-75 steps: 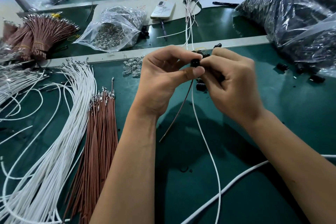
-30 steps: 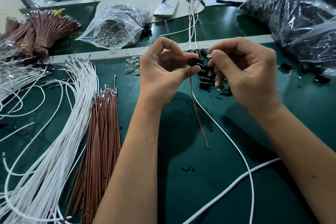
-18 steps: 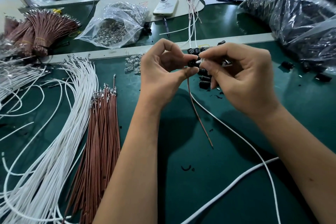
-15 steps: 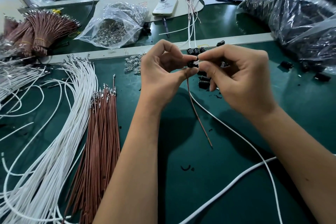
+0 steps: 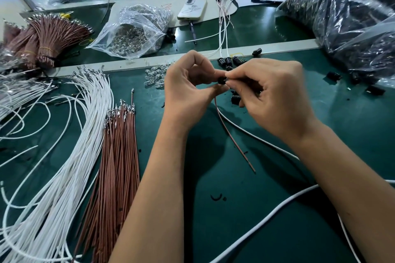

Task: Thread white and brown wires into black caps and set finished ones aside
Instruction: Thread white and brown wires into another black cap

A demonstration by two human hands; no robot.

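Observation:
My left hand [image 5: 188, 89] pinches a small black cap [image 5: 221, 80] between thumb and forefinger above the green mat. My right hand [image 5: 273, 96] meets it from the right, fingertips pressed against the cap's open end. What those fingertips hold is hidden. A brown wire [image 5: 233, 136] and a white wire [image 5: 256, 137] hang down from the cap toward me. Loose black caps [image 5: 229, 61] lie just behind my hands. Finished capped wires [image 5: 223, 17] rest farther back.
Spread white wires [image 5: 70, 156] and a row of brown wires [image 5: 115, 166] lie at the left. A tied brown bundle [image 5: 47, 38], a clear bag of metal parts [image 5: 134, 32], a phone [image 5: 192, 8] and large dark plastic bags [image 5: 350, 15] stand behind. A thick white cable [image 5: 256, 224] crosses near me.
My right hand has closed in on the cap again after briefly drawing apart. The white wire has swung to the right, and the brown wire hangs a little more to the right.

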